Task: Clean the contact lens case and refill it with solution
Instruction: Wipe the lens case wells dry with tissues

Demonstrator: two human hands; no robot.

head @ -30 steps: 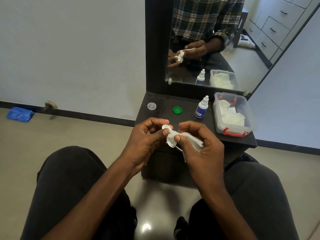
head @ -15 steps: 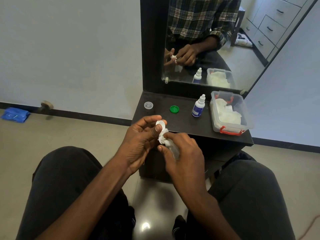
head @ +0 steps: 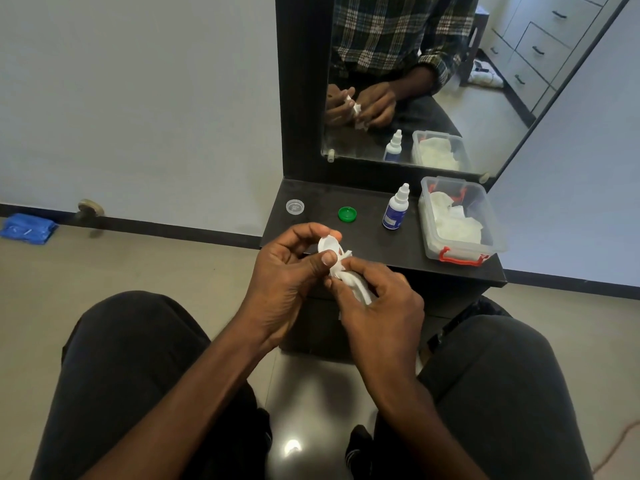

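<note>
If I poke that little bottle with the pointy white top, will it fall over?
Probably. The bottle stands tall on a narrow base on the dark shelf, so a push near its tip would likely topple it. It looks small, likely light, and round, so it might then roll.

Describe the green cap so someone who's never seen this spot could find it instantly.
Find the dark shelf below the mirror. The green cap lies flat there, between a clear cap and a dropper bottle. It's the only green thing.

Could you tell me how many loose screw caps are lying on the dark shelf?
2: a clear round plastic cap near the dark shelf left end, and a green round plastic cap to its right.
</note>
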